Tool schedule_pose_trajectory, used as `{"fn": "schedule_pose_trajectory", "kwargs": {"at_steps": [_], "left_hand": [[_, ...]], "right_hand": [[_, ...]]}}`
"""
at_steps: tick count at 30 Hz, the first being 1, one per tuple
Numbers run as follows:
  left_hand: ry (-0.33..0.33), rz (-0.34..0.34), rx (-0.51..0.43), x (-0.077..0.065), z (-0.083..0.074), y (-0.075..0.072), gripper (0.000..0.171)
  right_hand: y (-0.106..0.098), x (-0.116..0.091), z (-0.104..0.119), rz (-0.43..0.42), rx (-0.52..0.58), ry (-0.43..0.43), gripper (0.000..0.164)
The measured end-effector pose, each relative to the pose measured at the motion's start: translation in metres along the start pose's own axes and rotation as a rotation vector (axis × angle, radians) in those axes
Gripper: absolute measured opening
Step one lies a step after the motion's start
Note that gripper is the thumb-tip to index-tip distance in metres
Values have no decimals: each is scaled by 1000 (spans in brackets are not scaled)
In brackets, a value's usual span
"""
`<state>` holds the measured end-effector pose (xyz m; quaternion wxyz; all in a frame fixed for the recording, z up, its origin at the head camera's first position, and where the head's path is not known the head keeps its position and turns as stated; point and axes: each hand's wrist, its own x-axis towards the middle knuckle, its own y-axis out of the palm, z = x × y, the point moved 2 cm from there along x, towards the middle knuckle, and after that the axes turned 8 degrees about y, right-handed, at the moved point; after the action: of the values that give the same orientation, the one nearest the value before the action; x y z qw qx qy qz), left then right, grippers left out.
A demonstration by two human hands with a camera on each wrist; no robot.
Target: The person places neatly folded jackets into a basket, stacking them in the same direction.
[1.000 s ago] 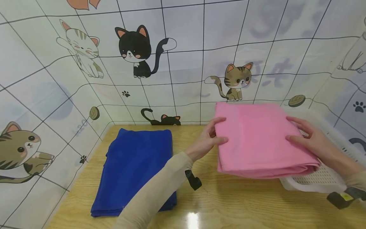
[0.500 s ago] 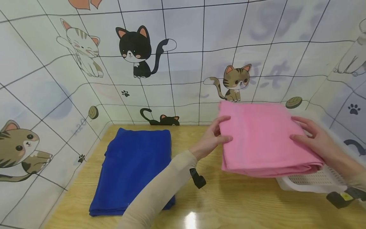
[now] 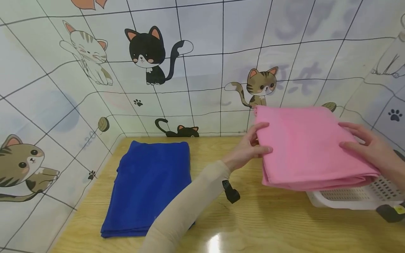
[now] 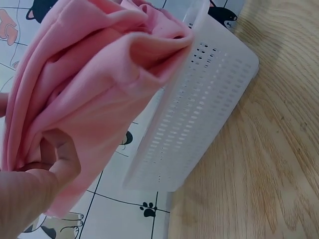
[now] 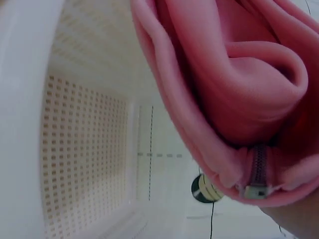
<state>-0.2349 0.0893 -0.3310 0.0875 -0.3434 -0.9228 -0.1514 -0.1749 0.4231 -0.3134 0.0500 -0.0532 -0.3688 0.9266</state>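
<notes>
- Your left hand pinches the left edge of the folded pink zip garment, and the thumb lies on its upper side.
- Your right hand grips the right edge of this same garment; thumb and forefinger can be seen there, but the other fingers are hidden from you in the head view.
- The garment is raised above the table, between your two hands. Its layers hang in soft folds at the near side, and a metal zipper shows among them in the right wrist view.
- Just beside and partly behind it, the white perforated plastic basket stands on the table. Whether garment and basket are touching, you cannot tell.
- To the left of your left forearm, well apart from the basket, a folded blue cloth lies flat on the wood.
- Behind everything is a wall covering with cartoon cats and black grid lines.
</notes>
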Motion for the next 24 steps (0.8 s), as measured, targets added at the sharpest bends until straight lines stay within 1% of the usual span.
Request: {"fn": "schedule_pose_trajectory", "kwargs": {"at_steps": [2,5,8,12,17,20,24], "left_hand": [[4,10,-18,4,1,4,74],[19,4,-35,8,1,10,74],[23,-12,-50,11,0,16,75],[-10,-8,-48,15,1,25,81],[-63,-3,-34,24,6,40,95],[-68,-32,-22,30,11,49,99],[-61,-84,14,36,19,61,95]], "right_hand": [[-4,2,-2,-9,16,4,67],[-9,6,-4,-23,19,6,66],[-14,10,-8,-52,-27,-2,66],[-20,13,-14,-77,-78,-21,67],[-29,16,-25,-33,-43,15,66],[-35,18,-32,-25,-67,32,67],[-42,20,-43,-45,-126,53,68]]}}
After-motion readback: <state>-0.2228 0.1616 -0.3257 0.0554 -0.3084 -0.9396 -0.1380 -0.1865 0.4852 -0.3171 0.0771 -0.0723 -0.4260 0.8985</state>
